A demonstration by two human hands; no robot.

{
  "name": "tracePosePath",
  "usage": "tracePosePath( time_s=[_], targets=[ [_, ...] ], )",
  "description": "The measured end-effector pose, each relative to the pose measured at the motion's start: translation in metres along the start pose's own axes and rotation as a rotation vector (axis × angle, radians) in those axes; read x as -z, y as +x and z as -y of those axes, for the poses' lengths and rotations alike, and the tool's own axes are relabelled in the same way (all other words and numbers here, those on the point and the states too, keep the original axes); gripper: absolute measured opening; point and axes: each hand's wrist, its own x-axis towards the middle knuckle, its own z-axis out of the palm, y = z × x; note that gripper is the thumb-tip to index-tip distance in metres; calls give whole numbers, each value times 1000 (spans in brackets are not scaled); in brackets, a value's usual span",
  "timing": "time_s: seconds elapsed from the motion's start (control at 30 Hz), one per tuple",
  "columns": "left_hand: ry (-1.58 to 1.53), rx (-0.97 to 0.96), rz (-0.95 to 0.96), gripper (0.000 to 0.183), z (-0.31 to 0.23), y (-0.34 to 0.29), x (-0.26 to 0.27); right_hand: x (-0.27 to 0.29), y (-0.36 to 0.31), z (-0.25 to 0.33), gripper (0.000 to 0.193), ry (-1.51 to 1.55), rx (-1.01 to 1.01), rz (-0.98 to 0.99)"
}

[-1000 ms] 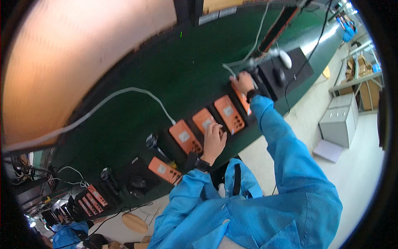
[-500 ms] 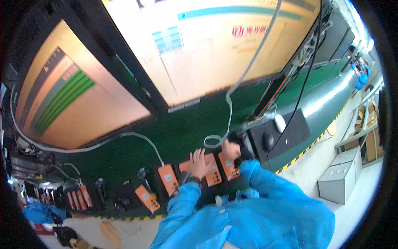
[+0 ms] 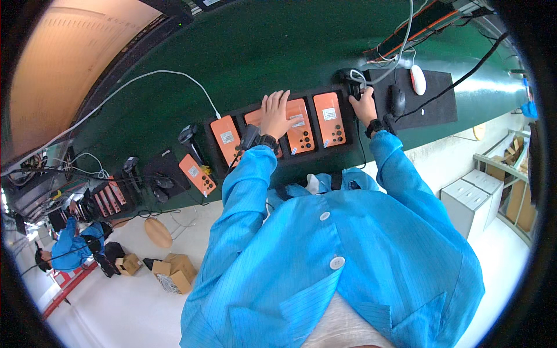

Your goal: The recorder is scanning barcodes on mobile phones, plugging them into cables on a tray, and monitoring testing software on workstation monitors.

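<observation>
My left hand lies open, fingers spread, over the orange phones in the black tray. Its thumb reaches onto a phone with a white label; another phone under the palm is mostly hidden. My right hand curls around the handle of a black barcode scanner at the tray's right end. A white cable loops over the scanner beside its fingers. Between my hands rests an orange phone. Left of my left hand lies a phone with a white cable plugged into its end.
A black mat at right holds a black mouse and a white mouse. Farther left are a loose orange phone, another scanner and several upright phones. A co-worker is at far left.
My right hand has moved right, from beside the phone to the scanner, with the white cable's loop shifting there too. My left hand stays over the phones. The view has tilted down.
</observation>
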Motion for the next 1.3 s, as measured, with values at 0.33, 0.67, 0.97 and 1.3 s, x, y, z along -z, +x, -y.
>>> tracePosePath(
  time_s=[0.33,0.67,0.97,1.3],
  targets=[
    [29,-63,-5,85,10,3,-1,-10,-109,44,45,125,129,223],
    [22,-71,-30,76,9,3,2,-29,-132,70,35,338,-102,487],
    [66,-15,23,82,2,2,5,-18,-126,78,41,390,-113,550],
    [227,199,-187,45,-39,-27,1,7,-28,5,37,94,141,0]
  ],
)
